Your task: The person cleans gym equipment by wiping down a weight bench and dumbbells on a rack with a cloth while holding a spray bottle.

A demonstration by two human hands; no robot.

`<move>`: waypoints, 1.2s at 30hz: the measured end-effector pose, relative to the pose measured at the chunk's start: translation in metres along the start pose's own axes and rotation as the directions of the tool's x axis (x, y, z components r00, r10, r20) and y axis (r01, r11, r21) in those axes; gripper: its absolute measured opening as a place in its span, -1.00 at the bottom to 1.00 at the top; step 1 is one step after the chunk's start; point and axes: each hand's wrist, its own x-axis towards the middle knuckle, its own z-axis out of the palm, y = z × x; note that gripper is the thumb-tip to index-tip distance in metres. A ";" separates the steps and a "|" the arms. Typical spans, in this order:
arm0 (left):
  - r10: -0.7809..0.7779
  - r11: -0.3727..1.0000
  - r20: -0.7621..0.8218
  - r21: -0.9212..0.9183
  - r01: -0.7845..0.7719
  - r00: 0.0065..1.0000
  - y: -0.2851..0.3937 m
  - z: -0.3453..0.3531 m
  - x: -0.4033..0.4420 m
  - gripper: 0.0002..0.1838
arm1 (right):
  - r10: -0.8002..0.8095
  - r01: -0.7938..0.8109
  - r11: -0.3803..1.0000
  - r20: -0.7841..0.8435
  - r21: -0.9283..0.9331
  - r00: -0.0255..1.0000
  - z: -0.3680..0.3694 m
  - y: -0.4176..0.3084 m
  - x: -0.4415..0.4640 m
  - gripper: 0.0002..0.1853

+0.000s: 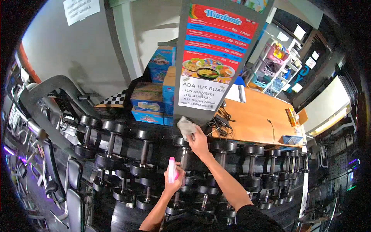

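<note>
A pink and white spray bottle is upright in my left hand, whose fingers are wrapped round it. My right hand, farther forward, grips a crumpled grey-white cloth. The cloth is at the lower part of a grey pillar, just above a rack of black dumbbells; whether it touches the pillar I cannot tell. Below both hands, more dumbbells stand in a second row. On the pillar are a red and blue menu poster and a white paper sign.
An orange-brown wooden desk with black cables stands right of the pillar. Cardboard boxes are stacked to its left. Gym machine frames and a black padded bench stand at the left. Shelves hold items at the back right.
</note>
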 end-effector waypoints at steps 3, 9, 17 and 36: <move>0.007 1.000 -0.014 0.016 -0.007 1.000 -0.002 0.001 -0.001 -0.70 | -0.168 0.324 0.906 0.472 -0.272 0.865 0.035 0.005 0.011 -0.72; 0.010 0.998 0.009 0.054 -0.011 1.000 -0.004 -0.002 -0.005 -0.62 | 0.074 0.537 0.723 0.821 -0.435 0.566 0.120 0.027 0.019 -0.81; -0.028 0.995 0.021 0.097 0.025 0.999 0.006 0.005 -0.006 -0.64 | 0.055 0.589 0.691 0.844 -0.418 0.534 0.147 0.045 0.007 -0.84; 0.024 0.999 -0.045 -0.028 -0.025 0.999 -0.003 0.014 -0.009 -0.87 | 0.024 -0.015 0.994 0.081 -0.106 0.996 -0.003 0.076 -0.109 -0.68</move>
